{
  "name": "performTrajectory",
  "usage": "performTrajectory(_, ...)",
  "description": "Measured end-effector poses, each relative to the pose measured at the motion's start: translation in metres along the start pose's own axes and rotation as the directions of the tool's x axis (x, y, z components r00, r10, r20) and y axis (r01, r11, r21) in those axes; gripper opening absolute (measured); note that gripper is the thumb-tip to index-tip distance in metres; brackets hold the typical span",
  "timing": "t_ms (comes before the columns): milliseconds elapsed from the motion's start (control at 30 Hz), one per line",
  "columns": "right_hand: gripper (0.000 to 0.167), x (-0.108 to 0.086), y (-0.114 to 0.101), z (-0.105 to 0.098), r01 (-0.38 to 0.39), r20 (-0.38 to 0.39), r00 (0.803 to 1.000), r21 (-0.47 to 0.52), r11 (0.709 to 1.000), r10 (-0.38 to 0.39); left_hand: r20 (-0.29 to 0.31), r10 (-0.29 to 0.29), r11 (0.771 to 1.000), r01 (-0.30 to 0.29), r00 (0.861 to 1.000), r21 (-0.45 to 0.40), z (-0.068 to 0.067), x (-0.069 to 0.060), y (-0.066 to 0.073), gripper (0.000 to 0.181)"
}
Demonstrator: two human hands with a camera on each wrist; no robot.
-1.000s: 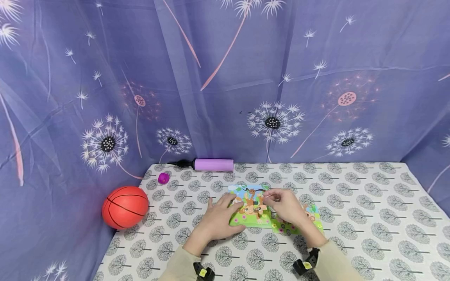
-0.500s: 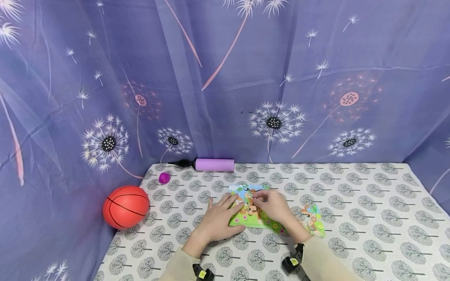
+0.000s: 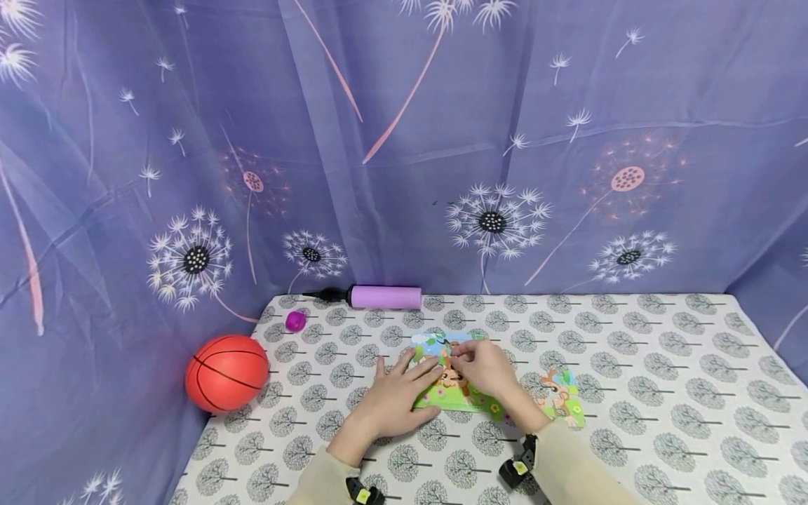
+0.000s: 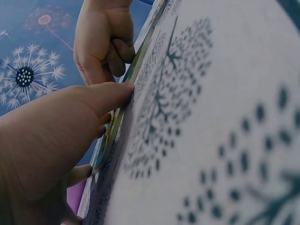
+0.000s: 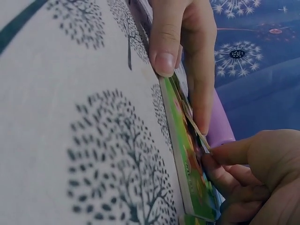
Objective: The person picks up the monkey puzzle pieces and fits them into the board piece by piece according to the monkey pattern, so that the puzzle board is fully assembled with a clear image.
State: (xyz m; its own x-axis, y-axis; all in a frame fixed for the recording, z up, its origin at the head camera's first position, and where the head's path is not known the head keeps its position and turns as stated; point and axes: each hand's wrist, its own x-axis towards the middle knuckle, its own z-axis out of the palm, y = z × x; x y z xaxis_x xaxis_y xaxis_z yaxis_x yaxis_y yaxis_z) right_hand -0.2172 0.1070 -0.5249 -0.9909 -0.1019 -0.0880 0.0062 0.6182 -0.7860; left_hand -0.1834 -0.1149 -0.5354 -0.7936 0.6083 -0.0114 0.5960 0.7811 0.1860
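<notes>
A jigsaw puzzle board (image 3: 442, 403) printed with monkeys lies flat on the table, seen edge-on in the right wrist view. My left hand (image 3: 394, 400) rests on its left side, fingers spread and thumb at the near edge. From the right, my right hand (image 3: 486, 368) reaches over the board. Its thumb and index finger pinch a thin puzzle piece (image 5: 200, 135), which is tilted, one end low at the board's surface; the print on it cannot be made out. Right of that hand lies another monkey-printed part (image 3: 558, 400), partly covered by the hand and wrist.
A purple hand pump (image 3: 385, 297) with a black nozzle lies at the table's back edge. Near it sits a small magenta object (image 3: 294, 321). An orange-red basketball (image 3: 227, 373) stands at the left edge. Purple dandelion-print cloth (image 3: 404, 210) hangs behind the tree-print tablecloth (image 3: 663, 393).
My right hand has moved left from the board's right edge to over its middle, uncovering more of the printed part at right. My left hand stays nearly still.
</notes>
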Motion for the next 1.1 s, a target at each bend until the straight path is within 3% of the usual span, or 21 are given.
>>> performTrajectory(333, 0.023, -0.005, 0.001, -0.009, -0.001, 0.014, 1.000, 0.018, 1.000, 0.000, 0.027, 0.000, 1.000, 0.001, 1.000, -0.010, -0.002, 0.002, 0.001, 0.072)
performTrajectory(667, 0.022, -0.015, 0.007, -0.020, 0.058, 0.006, 0.998, 0.022, 0.998, -0.058, 0.042, -0.020, 1.000, 0.020, 0.999, -0.003, -0.003, 0.002, 0.003, 0.072)
performTrajectory(900, 0.022, -0.019, 0.016, -0.033, 0.091, -0.011, 0.996, 0.045, 0.995, -0.091, 0.009, -0.035, 0.999, 0.035, 0.999, 0.014, -0.005, 0.009, 0.012, 0.071)
performTrajectory(1100, 0.028, -0.025, 0.024, -0.050, 0.061, -0.021, 0.998, 0.072, 0.996, -0.060, -0.013, -0.035, 0.997, 0.036, 0.999, 0.064, -0.004, 0.016, 0.022, 0.075)
